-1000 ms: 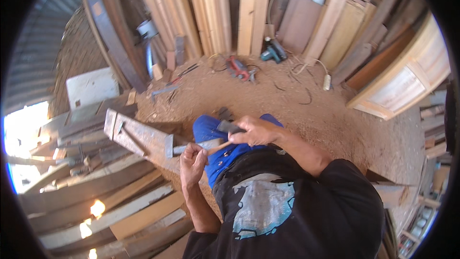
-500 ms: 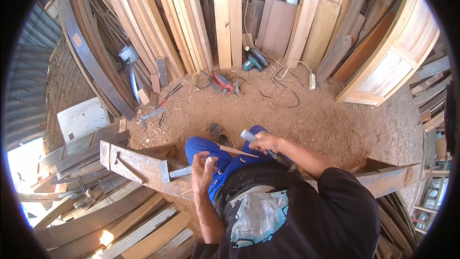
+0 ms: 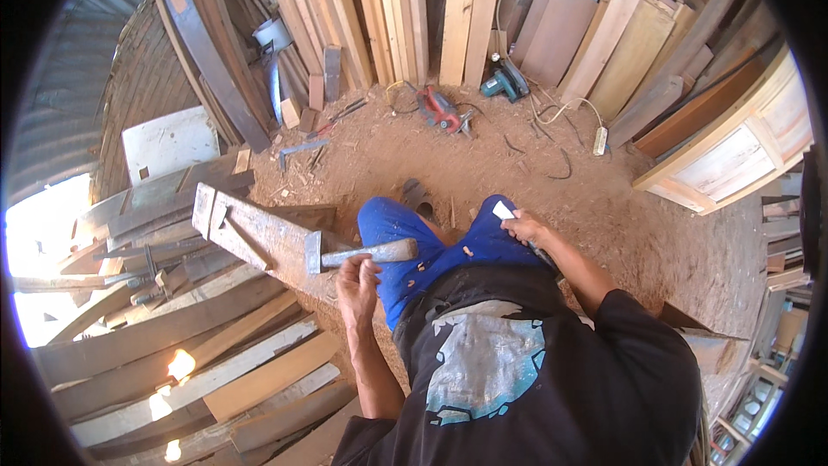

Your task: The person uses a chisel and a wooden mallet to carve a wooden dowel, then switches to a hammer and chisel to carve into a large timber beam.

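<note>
A hammer with a blocky grey metal head [image 3: 313, 253] lies across the bench plank's edge, and its worn thick handle [image 3: 392, 250] reaches over my left thigh. My left hand [image 3: 356, 285] is at the near side of that handle, its fingers curled against it. Above my right thigh, my right hand [image 3: 528, 229] is closed round a chisel [image 3: 503, 210]. The bright flat end sticks out past my fingers, and a dark part [image 3: 545, 256] shows behind the hand. Small wood chips [image 3: 468, 251] rest on my blue trousers.
A low plank bench [image 3: 267, 229] runs beneath me. Ahead on the sawdust floor lie a red power tool [image 3: 442, 110], a teal circular saw [image 3: 504, 84], a white power strip [image 3: 600, 140] and loose cables. Boards [image 3: 461, 18] lean behind; stacked planks [image 3: 267, 362] lie left, a wooden panel door [image 3: 733, 151] right.
My left hand has come down beside the hammer handle. My right hand has swung right with the chisel, away from my left hand. A pointed wood piece no longer shows between my hands. The view has shifted.
</note>
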{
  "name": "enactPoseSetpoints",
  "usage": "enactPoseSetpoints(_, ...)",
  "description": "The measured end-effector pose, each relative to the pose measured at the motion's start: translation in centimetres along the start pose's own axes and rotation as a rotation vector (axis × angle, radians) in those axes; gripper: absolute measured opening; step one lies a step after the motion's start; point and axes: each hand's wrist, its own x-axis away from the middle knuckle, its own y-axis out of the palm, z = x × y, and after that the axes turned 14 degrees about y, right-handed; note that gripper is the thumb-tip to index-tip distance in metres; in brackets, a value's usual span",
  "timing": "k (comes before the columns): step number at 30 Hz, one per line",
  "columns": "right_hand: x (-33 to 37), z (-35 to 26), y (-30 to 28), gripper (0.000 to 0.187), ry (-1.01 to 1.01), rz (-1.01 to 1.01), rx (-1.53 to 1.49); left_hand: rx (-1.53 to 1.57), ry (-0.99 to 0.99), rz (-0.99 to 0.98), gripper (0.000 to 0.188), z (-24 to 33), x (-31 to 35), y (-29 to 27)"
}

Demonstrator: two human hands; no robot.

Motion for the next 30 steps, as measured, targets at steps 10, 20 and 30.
enactPoseSetpoints(10, 2.0, 0.1, -0.8, 0.018, -0.033, 0.062, -0.028, -0.443, -0.063, 0.55, 0.023, -4.1, 1.9, -10.3)
enactPoseSetpoints(20, 2.4, -2.0, 0.9, 0.022, -0.083, 0.153, 0.104, -0.814, -0.577, 0.241, 0.058, -13.8, 3.9, -8.1)
enactPoseSetpoints(30, 3.0, -0.1, 0.7, 0.024, -0.081, 0.251, 0.112, -0.165, -0.383, 0.369, 0.025, -15.6, 4.7, -9.3)
